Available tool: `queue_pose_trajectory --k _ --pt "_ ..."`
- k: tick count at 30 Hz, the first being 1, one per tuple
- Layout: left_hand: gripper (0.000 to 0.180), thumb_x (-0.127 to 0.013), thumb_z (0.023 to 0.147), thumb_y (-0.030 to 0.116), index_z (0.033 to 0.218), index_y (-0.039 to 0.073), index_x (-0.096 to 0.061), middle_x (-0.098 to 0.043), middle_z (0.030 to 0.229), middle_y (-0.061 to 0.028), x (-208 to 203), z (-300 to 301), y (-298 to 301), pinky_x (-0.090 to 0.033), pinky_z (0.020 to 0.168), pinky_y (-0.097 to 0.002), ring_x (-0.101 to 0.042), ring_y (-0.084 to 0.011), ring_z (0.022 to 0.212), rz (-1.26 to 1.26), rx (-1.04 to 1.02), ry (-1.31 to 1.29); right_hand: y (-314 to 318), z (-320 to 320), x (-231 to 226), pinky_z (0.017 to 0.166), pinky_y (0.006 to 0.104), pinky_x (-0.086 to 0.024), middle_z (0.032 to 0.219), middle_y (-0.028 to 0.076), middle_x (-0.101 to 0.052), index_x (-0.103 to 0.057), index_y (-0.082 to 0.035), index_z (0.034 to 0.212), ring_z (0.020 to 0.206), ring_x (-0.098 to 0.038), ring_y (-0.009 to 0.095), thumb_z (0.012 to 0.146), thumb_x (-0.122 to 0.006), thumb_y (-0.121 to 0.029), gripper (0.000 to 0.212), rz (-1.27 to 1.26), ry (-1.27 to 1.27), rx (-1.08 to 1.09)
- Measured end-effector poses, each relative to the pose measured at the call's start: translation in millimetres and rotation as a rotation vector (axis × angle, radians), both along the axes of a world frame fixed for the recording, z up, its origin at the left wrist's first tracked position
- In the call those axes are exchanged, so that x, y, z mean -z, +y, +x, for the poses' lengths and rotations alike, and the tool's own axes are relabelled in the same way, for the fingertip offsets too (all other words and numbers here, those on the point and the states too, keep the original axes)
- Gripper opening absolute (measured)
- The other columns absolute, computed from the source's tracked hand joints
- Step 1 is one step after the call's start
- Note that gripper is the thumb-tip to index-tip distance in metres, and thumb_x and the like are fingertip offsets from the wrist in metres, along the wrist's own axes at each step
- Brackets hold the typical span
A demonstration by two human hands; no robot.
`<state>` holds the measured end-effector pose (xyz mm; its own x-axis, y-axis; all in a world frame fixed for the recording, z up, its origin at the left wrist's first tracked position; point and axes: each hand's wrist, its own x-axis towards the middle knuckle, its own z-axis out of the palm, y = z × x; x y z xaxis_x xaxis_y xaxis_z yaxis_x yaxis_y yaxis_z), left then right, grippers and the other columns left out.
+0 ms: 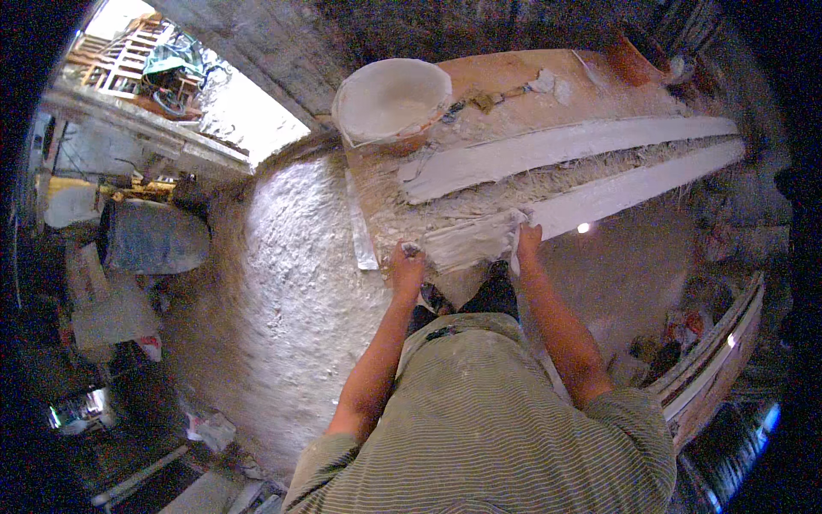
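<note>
Both my hands are at the near edge of a plaster-smeared work table (505,75). A ragged, whitish, plaster-coated fibrous piece (467,240) spans the gap between them. My left hand (407,267) is closed at its left end, with whitish material at the fingertips. At its right end, my right hand (529,244) has its fingers closed around the edge, beside the near long white strip (638,190). A second long white strip (556,150) lies farther back. Rough fibrous material (548,182) fills the space between the strips.
A white-coated bucket (392,98) stands at the table's back left, with plaster scraps (552,86) to its right. A thin white strip (360,224) runs along the left edge. Leftward on the floor stands a dark blue barrel (158,237). Long curved boards (715,355) lean at right.
</note>
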<state>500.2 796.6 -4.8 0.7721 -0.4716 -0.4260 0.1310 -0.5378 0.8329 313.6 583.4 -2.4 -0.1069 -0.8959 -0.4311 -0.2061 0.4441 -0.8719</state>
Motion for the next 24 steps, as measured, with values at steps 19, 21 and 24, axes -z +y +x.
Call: queue_pose_trajectory --k 19,21,24 --pt "0.021 -0.072 0.088 0.009 0.105 0.003 -0.061 -0.065 0.097 -0.0103 -38 -24 -19 -0.049 0.083 -0.0362 -0.062 -0.0249 0.09 0.082 0.08 -0.184 -136 -121 45 0.056 0.0239 -0.041 0.109 0.001 -0.058 -0.048 -0.009 0.148 0.079 -0.051 0.014 0.095 -0.053 -0.053 0.07 0.303 -1.283 -0.146" --pt "0.021 -0.072 0.087 0.009 0.104 0.002 -0.061 -0.065 0.096 -0.0104 -34 -17 -17 -0.049 0.083 -0.0367 -0.063 -0.0248 0.09 0.053 0.097 -0.169 -139 -122 39 0.057 0.024 -0.042 0.107 0.0 -0.058 -0.047 -0.01 0.149 0.079 -0.051 0.013 0.097 -0.052 -0.053 0.068 0.232 -1.034 -0.148" --pt "0.022 -0.073 0.087 0.009 0.104 0.002 -0.061 -0.066 0.094 -0.0106 -27 -10 -5 -0.05 0.082 -0.0376 -0.063 -0.0245 0.089 0.053 0.184 -0.238 -147 -123 56 0.058 0.0239 -0.044 0.108 0.0 -0.06 -0.047 -0.012 0.149 0.08 -0.052 0.012 0.099 -0.051 -0.052 0.064 0.268 -1.391 -0.35"
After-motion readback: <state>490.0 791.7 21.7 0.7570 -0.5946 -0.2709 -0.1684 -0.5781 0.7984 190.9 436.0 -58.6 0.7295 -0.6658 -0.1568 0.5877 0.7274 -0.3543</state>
